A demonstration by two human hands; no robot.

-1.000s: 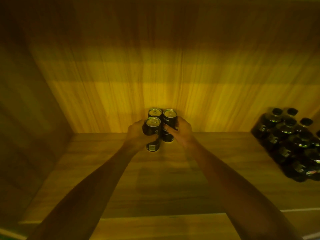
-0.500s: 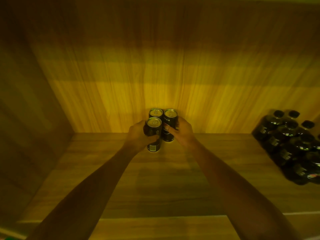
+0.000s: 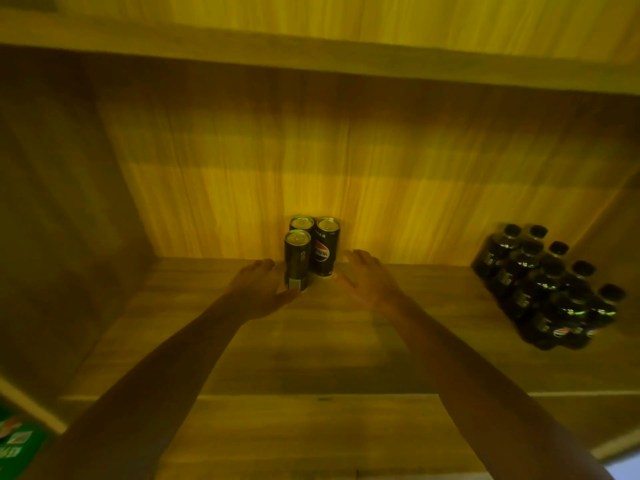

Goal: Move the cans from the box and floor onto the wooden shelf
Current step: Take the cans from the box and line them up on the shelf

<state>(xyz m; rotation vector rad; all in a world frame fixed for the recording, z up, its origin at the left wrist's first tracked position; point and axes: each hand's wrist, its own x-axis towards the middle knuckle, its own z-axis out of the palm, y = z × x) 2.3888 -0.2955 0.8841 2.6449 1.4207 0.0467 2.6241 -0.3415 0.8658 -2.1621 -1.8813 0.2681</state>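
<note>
Three black cans stand upright in a tight cluster at the back of the wooden shelf (image 3: 311,355), against its rear wall. The front can (image 3: 297,259) is nearest me, a second can (image 3: 302,223) is behind it, and a can with a red and blue logo (image 3: 327,245) is to their right. My left hand (image 3: 258,289) lies open just left of the front can, thumb close to its base. To the right of the logo can my right hand (image 3: 369,280) is open, fingers spread, apart from the can.
A shrink-wrapped pack of dark bottles (image 3: 550,285) sits at the shelf's right end. The shelf's left side wall (image 3: 62,237) and an upper board (image 3: 311,53) bound the space. A green carton (image 3: 17,441) shows at the bottom left.
Both hands have let go of the cans and drawn back a little, fingers spreading. The cans now stand free on the shelf. My view has pulled back and tilted up.
</note>
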